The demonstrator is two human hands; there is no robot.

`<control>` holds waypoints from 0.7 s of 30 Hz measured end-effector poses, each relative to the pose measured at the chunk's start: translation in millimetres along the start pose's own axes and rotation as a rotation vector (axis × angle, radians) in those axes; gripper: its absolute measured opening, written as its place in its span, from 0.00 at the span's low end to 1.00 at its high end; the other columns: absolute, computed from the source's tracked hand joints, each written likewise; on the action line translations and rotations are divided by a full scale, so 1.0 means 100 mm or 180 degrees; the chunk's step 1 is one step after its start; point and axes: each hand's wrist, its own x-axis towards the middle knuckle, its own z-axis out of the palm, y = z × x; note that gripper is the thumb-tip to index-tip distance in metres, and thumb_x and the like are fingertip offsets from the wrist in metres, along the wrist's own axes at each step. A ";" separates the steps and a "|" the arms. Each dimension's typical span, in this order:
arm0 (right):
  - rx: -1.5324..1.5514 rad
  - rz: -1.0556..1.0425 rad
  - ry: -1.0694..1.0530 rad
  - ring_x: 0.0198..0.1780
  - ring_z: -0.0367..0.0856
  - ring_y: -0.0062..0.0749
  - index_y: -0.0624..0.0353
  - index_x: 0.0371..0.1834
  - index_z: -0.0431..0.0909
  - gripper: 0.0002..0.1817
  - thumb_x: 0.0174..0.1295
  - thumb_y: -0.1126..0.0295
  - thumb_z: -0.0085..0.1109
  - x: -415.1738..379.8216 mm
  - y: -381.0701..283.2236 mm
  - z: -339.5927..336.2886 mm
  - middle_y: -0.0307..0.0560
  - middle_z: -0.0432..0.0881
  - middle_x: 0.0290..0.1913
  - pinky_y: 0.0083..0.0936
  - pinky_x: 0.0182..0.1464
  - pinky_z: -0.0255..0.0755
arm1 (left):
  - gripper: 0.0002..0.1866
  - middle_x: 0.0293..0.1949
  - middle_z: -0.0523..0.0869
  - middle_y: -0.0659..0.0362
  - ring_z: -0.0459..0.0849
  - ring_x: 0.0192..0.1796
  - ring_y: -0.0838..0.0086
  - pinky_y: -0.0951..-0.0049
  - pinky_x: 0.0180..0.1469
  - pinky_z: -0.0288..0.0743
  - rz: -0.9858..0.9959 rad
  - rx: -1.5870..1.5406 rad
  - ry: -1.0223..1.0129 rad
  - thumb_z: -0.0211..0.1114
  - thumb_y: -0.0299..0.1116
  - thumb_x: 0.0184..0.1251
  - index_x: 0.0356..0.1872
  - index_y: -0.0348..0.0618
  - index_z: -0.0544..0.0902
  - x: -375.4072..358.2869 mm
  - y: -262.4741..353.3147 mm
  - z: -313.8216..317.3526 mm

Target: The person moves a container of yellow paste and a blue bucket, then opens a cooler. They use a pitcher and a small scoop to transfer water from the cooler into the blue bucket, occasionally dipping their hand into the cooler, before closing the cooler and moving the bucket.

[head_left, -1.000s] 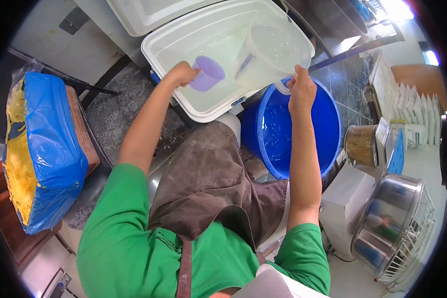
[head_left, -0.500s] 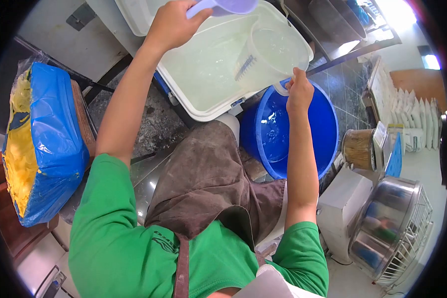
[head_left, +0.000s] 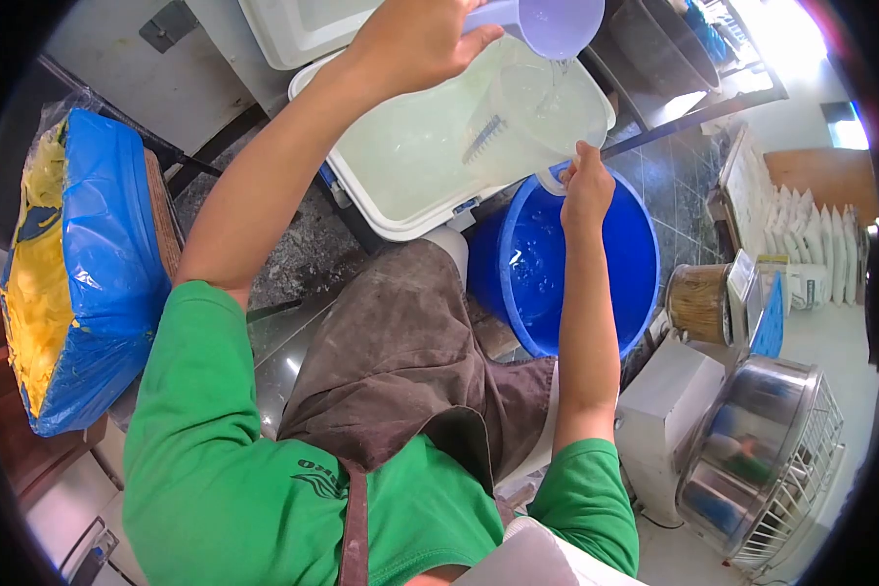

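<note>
A lilac plastic dipper (head_left: 565,24) is gripped by its handle in my left hand (head_left: 410,44), whose fingers are closed. It is tilted, and clear liquid runs from its lip into a see-through measuring jug (head_left: 529,112) below. My right hand (head_left: 588,190) is closed round the jug's handle. The jug has blue markings on its side and is held over the white-rimmed cooler box (head_left: 381,223), which holds pale, cloudy liquid. Under my right hand and forearm stands a blue bucket (head_left: 527,313) with some liquid inside.
Left of me is a blue plastic bag (head_left: 117,264) with yellow contents. At the right stand a big steel pot (head_left: 752,439), a white box-shaped appliance (head_left: 669,410) and a round container (head_left: 698,303). White packets (head_left: 811,234) line up behind. The cooler's lid (head_left: 293,44) is at the top.
My left hand has moved right with the dipper, bringing it above the jug. Liquid now falls from the dipper. My right hand and the jug have hardly moved.
</note>
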 end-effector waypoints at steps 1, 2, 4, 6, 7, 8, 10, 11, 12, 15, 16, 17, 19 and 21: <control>0.0040 0.0017 -0.0010 0.22 0.64 0.19 0.61 0.18 0.74 0.17 0.62 0.64 0.59 0.01 0.01 -0.01 0.36 0.69 0.19 0.21 0.25 0.57 | 0.15 0.29 0.83 0.39 0.83 0.33 0.43 0.52 0.37 0.75 0.0037 0.0054 -0.0036 0.65 0.37 0.62 0.33 0.31 0.83 0.00 0.01 0.01; 0.0037 0.0015 -0.0013 0.22 0.64 0.19 0.61 0.18 0.74 0.17 0.62 0.64 0.59 0.00 0.00 0.00 0.36 0.69 0.19 0.21 0.25 0.57 | 0.15 0.28 0.83 0.38 0.83 0.34 0.43 0.51 0.38 0.75 0.0073 0.0110 -0.0072 0.65 0.37 0.62 0.33 0.31 0.82 0.00 0.02 0.02; -0.0063 0.0009 0.0060 0.22 0.64 0.19 0.61 0.18 0.74 0.17 0.62 0.64 0.59 -0.03 -0.03 0.01 0.36 0.69 0.19 0.21 0.26 0.57 | 0.15 0.28 0.83 0.38 0.83 0.34 0.43 0.51 0.38 0.75 0.0111 0.0089 -0.0012 0.65 0.37 0.63 0.33 0.30 0.82 -0.01 0.05 0.03; -0.0043 0.0015 0.0057 0.22 0.64 0.19 0.61 0.19 0.75 0.17 0.62 0.63 0.59 -0.03 -0.03 0.01 0.36 0.69 0.19 0.21 0.26 0.57 | 0.16 0.28 0.83 0.38 0.83 0.34 0.43 0.51 0.38 0.75 0.0147 0.0069 0.0050 0.64 0.38 0.63 0.33 0.30 0.82 -0.01 0.08 0.04; -0.0019 0.0023 0.0060 0.22 0.64 0.19 0.61 0.19 0.75 0.17 0.62 0.63 0.60 -0.03 -0.03 0.01 0.36 0.69 0.19 0.21 0.26 0.57 | 0.16 0.28 0.83 0.38 0.83 0.34 0.43 0.50 0.38 0.75 0.0097 0.0094 -0.0036 0.64 0.38 0.63 0.33 0.30 0.81 -0.01 0.10 0.03; -0.0024 0.0022 0.0055 0.22 0.64 0.19 0.61 0.19 0.75 0.17 0.62 0.63 0.60 -0.03 -0.04 0.02 0.36 0.69 0.19 0.21 0.26 0.57 | 0.16 0.28 0.83 0.38 0.83 0.34 0.43 0.50 0.38 0.76 0.0046 0.0120 -0.0121 0.64 0.38 0.64 0.33 0.30 0.81 -0.01 0.12 0.02; -0.0208 -0.0031 0.0075 0.21 0.63 0.22 0.60 0.20 0.73 0.16 0.60 0.61 0.59 -0.04 -0.05 0.03 0.37 0.66 0.19 0.23 0.27 0.59 | 0.16 0.28 0.83 0.38 0.83 0.34 0.43 0.50 0.37 0.76 0.0101 0.0236 -0.0152 0.63 0.39 0.64 0.33 0.30 0.81 -0.02 0.16 -0.01; -0.0210 -0.0032 0.0071 0.21 0.63 0.22 0.60 0.20 0.73 0.16 0.60 0.61 0.59 -0.04 -0.05 0.04 0.37 0.66 0.19 0.23 0.27 0.59 | 0.16 0.27 0.83 0.39 0.83 0.34 0.43 0.49 0.37 0.76 0.0163 0.0355 -0.0184 0.63 0.39 0.65 0.34 0.31 0.81 -0.03 0.17 -0.02; -0.0134 0.0005 0.0096 0.21 0.64 0.20 0.60 0.19 0.74 0.16 0.61 0.62 0.59 -0.04 -0.05 0.04 0.37 0.67 0.19 0.22 0.26 0.58 | 0.16 0.27 0.83 0.39 0.83 0.34 0.43 0.49 0.37 0.76 0.0159 0.0355 -0.0184 0.63 0.39 0.65 0.34 0.31 0.81 -0.03 0.16 -0.01; -0.0047 0.0054 0.0113 0.22 0.65 0.19 0.60 0.18 0.74 0.16 0.61 0.63 0.60 -0.04 -0.05 0.03 0.37 0.69 0.19 0.21 0.25 0.57 | 0.16 0.27 0.83 0.39 0.83 0.33 0.42 0.49 0.37 0.76 0.0055 0.0471 -0.0268 0.62 0.39 0.65 0.34 0.31 0.81 -0.02 0.15 0.02; -0.0035 0.0066 0.0106 0.22 0.65 0.19 0.59 0.18 0.74 0.16 0.61 0.63 0.60 -0.04 -0.05 0.03 0.37 0.69 0.19 0.21 0.25 0.57 | 0.16 0.27 0.83 0.38 0.83 0.33 0.42 0.49 0.37 0.77 0.0043 0.0460 -0.0293 0.62 0.39 0.65 0.35 0.31 0.81 -0.02 0.15 0.02; -0.0039 0.0068 0.0106 0.22 0.65 0.19 0.59 0.18 0.74 0.16 0.61 0.63 0.60 -0.04 -0.05 0.03 0.37 0.69 0.19 0.21 0.25 0.57 | 0.16 0.27 0.83 0.38 0.83 0.33 0.42 0.50 0.37 0.77 0.0032 0.0448 -0.0320 0.62 0.39 0.65 0.35 0.31 0.80 -0.02 0.15 0.02; -0.0017 0.0048 0.0122 0.21 0.65 0.19 0.59 0.18 0.74 0.16 0.61 0.63 0.60 -0.03 -0.05 0.03 0.37 0.69 0.19 0.21 0.25 0.57 | 0.16 0.27 0.83 0.38 0.84 0.33 0.42 0.50 0.37 0.77 0.0081 0.0403 -0.0264 0.62 0.39 0.65 0.36 0.31 0.80 -0.02 0.15 0.03; 0.0049 0.0049 0.0097 0.21 0.64 0.20 0.59 0.17 0.74 0.16 0.61 0.63 0.60 0.00 -0.02 0.02 0.37 0.69 0.18 0.21 0.25 0.57 | 0.16 0.27 0.83 0.38 0.84 0.33 0.42 0.50 0.37 0.77 0.0131 0.0362 -0.0208 0.62 0.39 0.66 0.36 0.30 0.80 -0.03 0.16 0.03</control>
